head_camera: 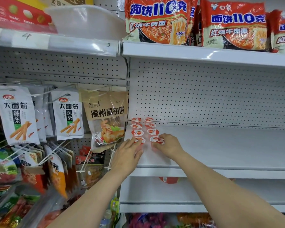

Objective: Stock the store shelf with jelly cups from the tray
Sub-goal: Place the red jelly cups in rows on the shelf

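Observation:
Several jelly cups with red-and-white lids stand in two short rows at the left end of the white shelf (pixel 220 145), running back toward the pegboard. My left hand (pixel 128 153) grips the front cup of the left row (pixel 139 140). My right hand (pixel 169 145) grips the front cup of the right row (pixel 157 140). Both cups sit on the shelf surface. Behind them stand more cups (pixel 153 131). The tray is out of sight.
Instant noodle packs (pixel 156 22) fill the shelf above. Snack bags (pixel 16 116) and a chicken pack (pixel 107 119) hang on hooks to the left. A white plastic tub (pixel 85 22) sits upper left. A red-lidded item (pixel 169 179) lies on the shelf below.

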